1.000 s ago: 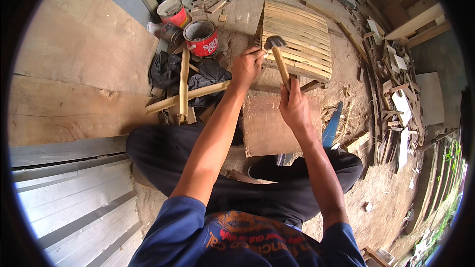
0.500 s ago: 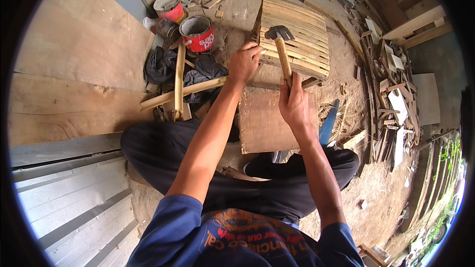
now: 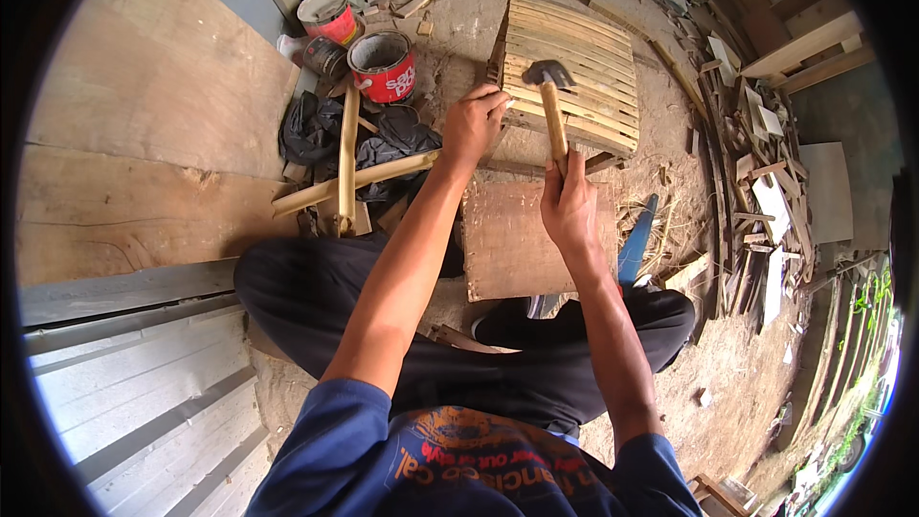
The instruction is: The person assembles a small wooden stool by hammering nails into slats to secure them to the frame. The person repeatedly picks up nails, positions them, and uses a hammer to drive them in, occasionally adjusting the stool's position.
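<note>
On a clock face laid over the head view, a ribbed metal sheet [image 3: 144,393] lies at eight o'clock and a large wooden panel [image 3: 153,86] stands at ten. Inward from the panel, also at ten, a crumpled black plastic bag [image 3: 309,129] lies beside two yellowish wooden strips [image 3: 347,168], one crossing the other. At eleven stand two red cans [image 3: 381,67], the nearer one open at the top.

At twelve, the person's left hand [image 3: 469,129] has thumb and fingers drawn narrowly together at the near left corner of a slatted wooden platform [image 3: 574,43], which lies at one o'clock. A pale spot shows at those fingertips, too small to identify; whether the fingers grip it cannot be told.

The hammer [image 3: 554,115] is at one o'clock, its dark head over the slats; whether it touches them is unclear. The right hand [image 3: 571,196], between two and three, is closed around the lower end of the handle. Partly beneath that hand, just right of centre, lies a flat brown board [image 3: 517,249].

At three o'clock are a tapering blue piece [image 3: 637,239] and, farther out, a heap of wood scraps [image 3: 756,196].
</note>
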`<control>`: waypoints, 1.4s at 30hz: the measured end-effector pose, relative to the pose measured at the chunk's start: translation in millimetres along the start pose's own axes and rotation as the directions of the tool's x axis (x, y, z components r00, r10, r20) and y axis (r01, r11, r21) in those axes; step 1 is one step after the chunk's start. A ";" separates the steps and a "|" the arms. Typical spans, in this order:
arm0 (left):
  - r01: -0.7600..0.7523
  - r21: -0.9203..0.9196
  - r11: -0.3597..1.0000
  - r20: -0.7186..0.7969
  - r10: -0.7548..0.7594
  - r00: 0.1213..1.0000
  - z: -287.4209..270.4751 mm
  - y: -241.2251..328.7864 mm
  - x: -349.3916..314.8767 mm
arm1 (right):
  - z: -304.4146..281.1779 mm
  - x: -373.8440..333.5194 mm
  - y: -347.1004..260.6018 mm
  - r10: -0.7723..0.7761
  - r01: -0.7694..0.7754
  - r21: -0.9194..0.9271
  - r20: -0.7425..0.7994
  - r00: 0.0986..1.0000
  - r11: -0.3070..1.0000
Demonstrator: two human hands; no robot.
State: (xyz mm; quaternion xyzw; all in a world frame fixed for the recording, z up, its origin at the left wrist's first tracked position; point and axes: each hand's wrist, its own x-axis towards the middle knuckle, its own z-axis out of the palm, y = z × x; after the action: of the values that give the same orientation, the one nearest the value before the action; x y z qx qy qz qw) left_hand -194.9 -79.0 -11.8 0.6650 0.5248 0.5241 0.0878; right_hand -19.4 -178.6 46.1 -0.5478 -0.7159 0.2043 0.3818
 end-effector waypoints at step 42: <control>0.545 -0.520 0.658 0.243 -0.498 0.833 21.7 0.0 -21.0 | 8.9 -24.7 20.3 0.158 -0.149 -0.086 0.118 0.980 0.985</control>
State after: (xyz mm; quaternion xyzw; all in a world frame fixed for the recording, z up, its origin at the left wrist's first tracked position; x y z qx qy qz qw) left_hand -175.7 -86.2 -33.9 0.4490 0.5080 0.5819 0.4491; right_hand -10.8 -194.3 18.2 -0.6019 -0.7011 0.2392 0.2983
